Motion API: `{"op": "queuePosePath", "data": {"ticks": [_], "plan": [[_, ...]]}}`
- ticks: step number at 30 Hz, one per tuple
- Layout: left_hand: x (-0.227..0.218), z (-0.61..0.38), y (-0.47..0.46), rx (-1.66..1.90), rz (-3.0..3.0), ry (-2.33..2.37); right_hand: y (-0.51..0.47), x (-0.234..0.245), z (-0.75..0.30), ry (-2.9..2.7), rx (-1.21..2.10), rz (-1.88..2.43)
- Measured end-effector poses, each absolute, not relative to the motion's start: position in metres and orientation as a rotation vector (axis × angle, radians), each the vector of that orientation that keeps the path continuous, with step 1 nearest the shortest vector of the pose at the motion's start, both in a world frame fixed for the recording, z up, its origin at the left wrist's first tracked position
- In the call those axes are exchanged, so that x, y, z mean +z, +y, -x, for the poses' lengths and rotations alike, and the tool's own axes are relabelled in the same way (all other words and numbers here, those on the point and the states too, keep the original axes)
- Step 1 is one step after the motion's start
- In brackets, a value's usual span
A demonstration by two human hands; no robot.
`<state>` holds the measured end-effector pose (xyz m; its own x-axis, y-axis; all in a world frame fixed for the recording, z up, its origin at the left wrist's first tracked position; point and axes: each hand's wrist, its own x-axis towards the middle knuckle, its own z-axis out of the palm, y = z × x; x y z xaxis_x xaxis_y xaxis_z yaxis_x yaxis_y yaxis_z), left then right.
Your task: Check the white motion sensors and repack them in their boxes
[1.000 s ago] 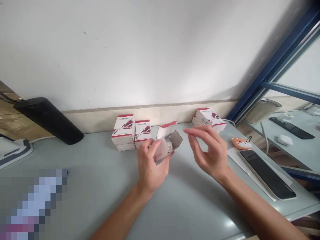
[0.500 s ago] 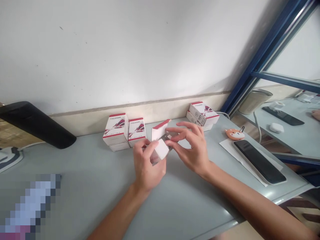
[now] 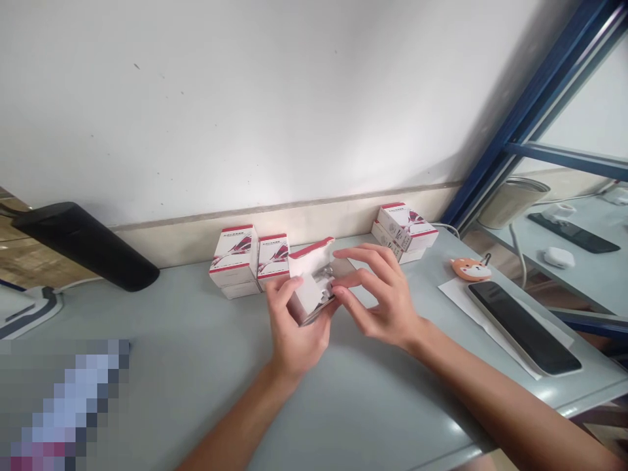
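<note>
My left hand is wrapped round a small white cardboard box with its top open. The box's lid flap, edged in red, stands up at the back. Inside the opening shows a pale, partly clear item, too small to name. My right hand is at the right side of the opening, its thumb and a fingertip pinched together at the rim. Whatever they grip is hidden. Its other fingers spread above a side flap.
Closed red-and-white boxes are stacked against the wall behind my left hand. More boxes stand at right. A phone lies on white paper beside an orange animal-faced case. A black cylindrical object leans at left.
The box in my left hand has tipped so its opening and contents show. A flap that covered the top has swung aside. My right fingers stay at the rim. The view has shifted slightly.
</note>
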<state>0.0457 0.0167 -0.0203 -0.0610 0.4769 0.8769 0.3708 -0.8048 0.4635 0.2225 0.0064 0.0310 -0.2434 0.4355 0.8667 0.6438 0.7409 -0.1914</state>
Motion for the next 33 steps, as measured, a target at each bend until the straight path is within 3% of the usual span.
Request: {"op": "queuePosePath", "data": {"ticks": [10,18,24,33], "plan": [[-0.024,-0.048,0.016,1.922,-1.817,1.008,0.006,0.026,-0.217,-1.889,-0.263,0.927],[-0.011,-0.043,0.011,1.875,-1.928,1.070,0.012,0.015,-0.216,-1.748,0.263,0.963],[-0.020,-0.042,0.015,1.794,-1.980,0.941,0.007,0.024,-0.217,-1.842,0.414,0.876],[-0.026,-0.044,0.014,1.714,-1.916,0.811,0.008,0.015,-0.216,-1.711,0.254,0.756]]}}
